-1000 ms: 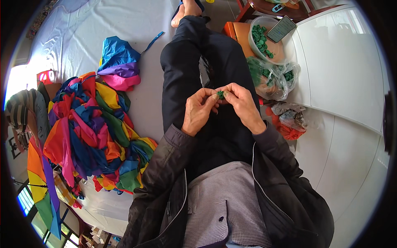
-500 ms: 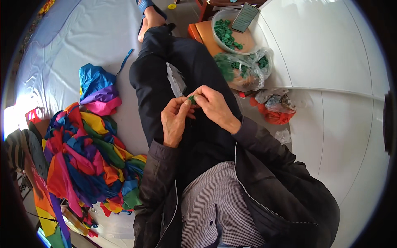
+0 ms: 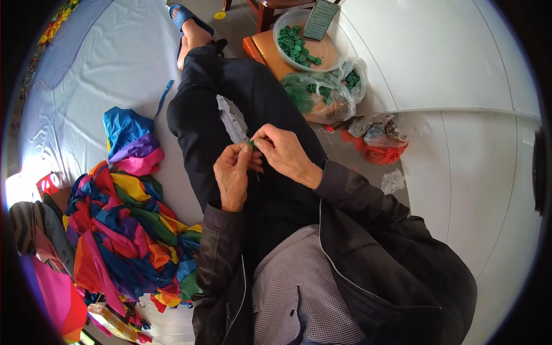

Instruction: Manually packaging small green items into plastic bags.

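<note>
Above my lap, my left hand [image 3: 233,175] pinches a small green piece [image 3: 251,146] between thumb and fingers. My right hand [image 3: 286,154] meets it from the other side, its thumb and forefinger closed at the edge of the same piece. The fingertips hide most of it, so its exact shape does not show. Just beyond the hands, a crumpled greyish-white strip [image 3: 232,119] lies on my dark trousers. A clear round tub [image 3: 329,53] to the far right holds several round green pieces [image 3: 293,45] that look alike.
A phone [image 3: 321,20] leans on the tub's rim. Clear bags with green pieces [image 3: 322,95] lie beside it on an orange-brown stool [image 3: 257,52]. Left of my legs is a heap of multicoloured fabric [image 3: 123,224]. A red bag [image 3: 385,150] sits on the floor at right, by white panels.
The whole view has shifted slightly, with my legs and the tub now further left. Both hands stay together on the green piece; the right fingertips have moved a little on it.
</note>
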The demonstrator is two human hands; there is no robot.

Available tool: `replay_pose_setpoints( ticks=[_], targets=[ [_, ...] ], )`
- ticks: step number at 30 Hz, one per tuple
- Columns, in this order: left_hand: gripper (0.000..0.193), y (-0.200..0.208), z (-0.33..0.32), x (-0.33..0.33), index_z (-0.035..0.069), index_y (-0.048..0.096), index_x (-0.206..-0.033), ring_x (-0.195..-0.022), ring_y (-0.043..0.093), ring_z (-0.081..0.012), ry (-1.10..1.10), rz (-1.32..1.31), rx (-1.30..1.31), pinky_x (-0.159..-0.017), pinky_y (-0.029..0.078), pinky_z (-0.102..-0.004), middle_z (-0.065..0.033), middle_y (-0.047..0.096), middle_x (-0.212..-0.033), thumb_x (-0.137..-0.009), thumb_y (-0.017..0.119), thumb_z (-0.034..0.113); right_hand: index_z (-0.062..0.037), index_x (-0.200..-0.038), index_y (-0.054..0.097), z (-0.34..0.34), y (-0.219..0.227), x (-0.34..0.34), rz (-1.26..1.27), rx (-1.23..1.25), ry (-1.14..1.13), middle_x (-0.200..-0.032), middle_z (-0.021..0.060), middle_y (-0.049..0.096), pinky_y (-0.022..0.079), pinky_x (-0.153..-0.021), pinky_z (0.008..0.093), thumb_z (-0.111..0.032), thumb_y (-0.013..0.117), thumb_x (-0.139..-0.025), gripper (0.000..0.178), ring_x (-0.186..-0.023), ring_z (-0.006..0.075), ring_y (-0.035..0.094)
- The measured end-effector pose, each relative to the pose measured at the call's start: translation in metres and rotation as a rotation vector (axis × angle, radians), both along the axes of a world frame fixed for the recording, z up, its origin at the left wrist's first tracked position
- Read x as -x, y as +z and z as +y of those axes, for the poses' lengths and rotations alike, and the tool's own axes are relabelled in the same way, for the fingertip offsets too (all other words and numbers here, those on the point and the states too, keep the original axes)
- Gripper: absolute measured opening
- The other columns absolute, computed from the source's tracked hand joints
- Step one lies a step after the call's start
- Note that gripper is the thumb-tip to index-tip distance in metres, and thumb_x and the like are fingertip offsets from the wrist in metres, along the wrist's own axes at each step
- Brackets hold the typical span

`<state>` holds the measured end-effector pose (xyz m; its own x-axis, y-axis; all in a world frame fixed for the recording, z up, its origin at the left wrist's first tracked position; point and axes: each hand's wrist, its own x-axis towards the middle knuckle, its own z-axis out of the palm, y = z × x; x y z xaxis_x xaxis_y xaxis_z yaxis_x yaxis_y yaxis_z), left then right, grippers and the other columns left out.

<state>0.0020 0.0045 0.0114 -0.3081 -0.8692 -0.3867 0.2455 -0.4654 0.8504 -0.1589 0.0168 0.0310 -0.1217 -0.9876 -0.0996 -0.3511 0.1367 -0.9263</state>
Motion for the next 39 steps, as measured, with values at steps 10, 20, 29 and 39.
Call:
replay_pose_setpoints(
  ticks=[10,20,29,39],
  targets=[
    [0.019,-0.004,0.000,-0.006,-0.001,0.062,-0.106,-0.071,0.064,-0.0134,-0.005,0.068,-0.013,-0.066,0.057,-0.0297,-0.0087,0.070,-0.089,-0.107,0.061,0.018,0.0019,-0.111,0.068,0.016,0.017,0.068,-0.049,0.160,-0.476,-0.089,0.0095,0.074,0.059,-0.068,0.0257,-0.004,0.059,-0.103,0.014,-0.079,0.0143,0.072],
    [0.017,0.000,0.001,-0.007,0.000,0.061,-0.103,-0.068,0.062,-0.0118,-0.013,0.093,0.012,-0.065,0.056,-0.0276,-0.0076,0.068,-0.087,-0.108,0.058,0.016,-0.0008,-0.100,0.068,-0.015,-0.105,0.173,0.705,0.141,-0.218,-0.090,0.0242,0.067,0.052,-0.075,0.0505,-0.002,0.065,-0.086,0.015,-0.085,0.0439,0.067],
    [0.018,-0.001,-0.001,-0.008,0.000,0.062,-0.103,-0.068,0.063,-0.0119,-0.001,0.094,-0.014,-0.065,0.056,-0.0279,-0.0076,0.068,-0.086,-0.107,0.060,0.017,-0.0046,-0.103,0.063,-0.016,-0.123,0.163,0.903,0.117,-0.105,-0.090,0.0230,0.062,0.050,-0.071,0.0544,-0.005,0.061,-0.086,0.017,-0.082,0.0465,0.064],
    [0.019,0.000,-0.003,-0.006,-0.001,0.063,-0.103,-0.069,0.063,-0.0116,-0.004,0.094,-0.030,-0.065,0.056,-0.0280,-0.0080,0.069,-0.087,-0.106,0.062,0.017,-0.0059,-0.104,0.059,-0.021,-0.123,0.161,0.969,0.120,-0.033,-0.087,0.0249,0.060,0.050,-0.067,0.0550,-0.009,0.062,-0.090,0.015,-0.079,0.0464,0.064]
  ],
)
